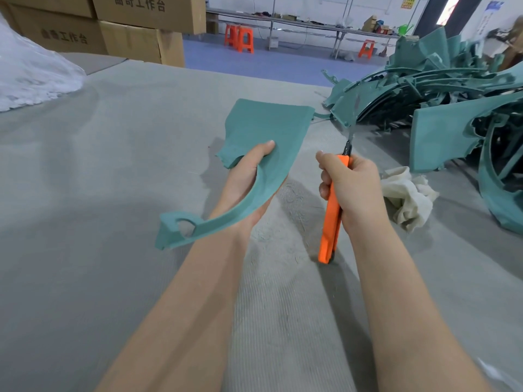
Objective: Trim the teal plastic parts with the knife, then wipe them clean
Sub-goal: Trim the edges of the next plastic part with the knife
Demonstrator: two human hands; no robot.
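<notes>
Left hand [249,176] holds one teal plastic part [266,131] up off the grey worktop [113,165]. The thumb is on top of the flat panel and the fingers are underneath, out of sight. The part is a broad panel with a long curved arm running down-left to a lug with a hole. Right hand [351,185] is fisted round the orange utility knife [331,219]. Its blade [352,128] is out, pointing up and away, with a clear gap to the part.

My read on handling: thin moulded plastic, light, stiff enough to hold one-handed, though the arm probably flexes. The surface is matte, so likely not slippery. I'd take it on the broad panel close to the edge being cut, fingers kept off the blade path. The notch by the thumb looks ragged, probably flash to trim.

A cream rag [407,196] lies on the worktop just right of the knife hand, beside the heap of teal parts [441,89]. I judge wiping not yet begun.

Hard to make out:
- The blade is blurred against the heap and its tip is lost.
- The part's underside is hidden.
- The heap is tangled and cut off at the right, so I can't count pieces or tell trimmed from untrimmed.
</notes>
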